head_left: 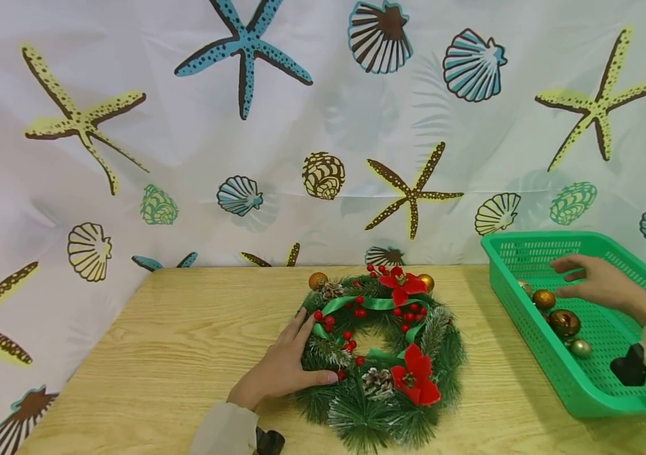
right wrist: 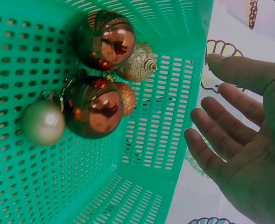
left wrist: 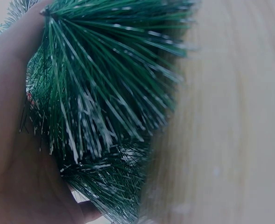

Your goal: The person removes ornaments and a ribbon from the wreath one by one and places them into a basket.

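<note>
Baubles (head_left: 564,323) lie left of the nearer right hand (head_left: 607,287), spread and empty; left hand (head_left: 280,366) holds wreath (head_left: 365,417)

1. One wreath (head_left: 365,414), lower centre of the head view;
2. two red flowers (head_left: 427,385) and two pine cones (head_left: 378,383) on it;
3. two baubles (head_left: 318,280) along its top edge;
4. one basket (head_left: 607,332), right of that frame;
5. five baubles (right wrist: 93,107) inside, upper left of the right wrist view;
6. one left hand (head_left: 281,370), one right hand (head_left: 607,287).
</note>
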{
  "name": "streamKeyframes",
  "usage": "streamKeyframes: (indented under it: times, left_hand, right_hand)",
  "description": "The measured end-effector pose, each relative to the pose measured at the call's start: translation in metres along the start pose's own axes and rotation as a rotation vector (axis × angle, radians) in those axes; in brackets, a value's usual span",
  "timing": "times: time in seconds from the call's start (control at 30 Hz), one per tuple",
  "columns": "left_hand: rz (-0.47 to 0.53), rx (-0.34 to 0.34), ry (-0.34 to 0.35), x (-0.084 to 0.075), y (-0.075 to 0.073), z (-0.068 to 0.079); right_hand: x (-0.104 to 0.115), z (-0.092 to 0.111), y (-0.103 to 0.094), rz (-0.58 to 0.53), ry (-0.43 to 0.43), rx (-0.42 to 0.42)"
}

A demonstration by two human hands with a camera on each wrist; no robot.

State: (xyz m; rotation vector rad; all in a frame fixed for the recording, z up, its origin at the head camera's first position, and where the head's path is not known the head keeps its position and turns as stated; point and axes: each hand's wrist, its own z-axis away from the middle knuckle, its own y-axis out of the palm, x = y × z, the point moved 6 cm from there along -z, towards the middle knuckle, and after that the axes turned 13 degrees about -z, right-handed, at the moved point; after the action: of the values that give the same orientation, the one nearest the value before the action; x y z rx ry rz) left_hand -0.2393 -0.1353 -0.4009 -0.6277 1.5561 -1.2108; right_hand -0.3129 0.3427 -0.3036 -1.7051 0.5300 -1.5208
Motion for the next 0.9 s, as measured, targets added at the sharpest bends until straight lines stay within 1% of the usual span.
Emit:
streamKeyframes:
  times: [0.33,0.47,0.57,0.7,0.8,0.9]
  left_hand:
    - [0.004,0.001,0.0,0.0,-0.001,0.001]
    - [0.005,0.004,0.004,0.0,0.0,0.002]
    - [0.006,0.004,0.001,0.0,0.0,0.002]
    - [0.0,0.002,-0.001,0.001,0.001,0.002]
    - [-0.001,0.002,-0.007,0.001,0.001,0.002]
    - [0.005,0.002,-0.011,0.002,0.0,0.003]
  right_hand:
    - [0.023,-0.017,0.004,-0.012,-0.013,0.001]
    - [0.034,-0.022,0.009,-0.019,-0.043,0.003]
    - [0.042,-0.027,0.013,-0.034,-0.043,0.016]
    - [0.053,-0.035,0.017,-0.046,-0.023,0.033]
    - [0.062,-0.041,0.018,-0.047,-0.027,0.038]
    - [0.073,-0.046,0.02,-0.045,-0.055,0.037]
